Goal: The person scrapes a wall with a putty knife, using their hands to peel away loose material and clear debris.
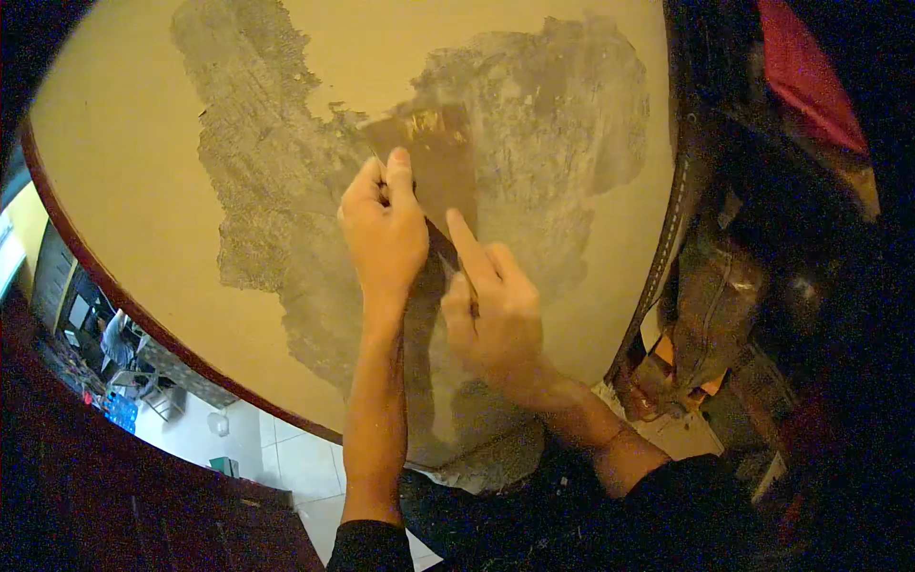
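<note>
Both hands are at a brown rectangular sheet (446,157) that looks like sandpaper, in front of a patched wall (124,191). My left hand (384,229) grips its left side, thumb up and fingers curled. On the lower right, my right hand (496,315) pinches the sheet's lower edge, its index finger stretched up against the surface. A dark edge of the sheet shows between the two hands. Behind it, the cream-yellow wall carries rough grey patches (248,143) to the left and a broad grey patch (562,105) to the right.
A dark red-brown trim (172,343) curves along the wall's lower left. Beyond it are a tiled floor (295,458), a chair (164,400) and other furniture. To the right hang dark bags or clothes (715,296) and a red cloth (810,76).
</note>
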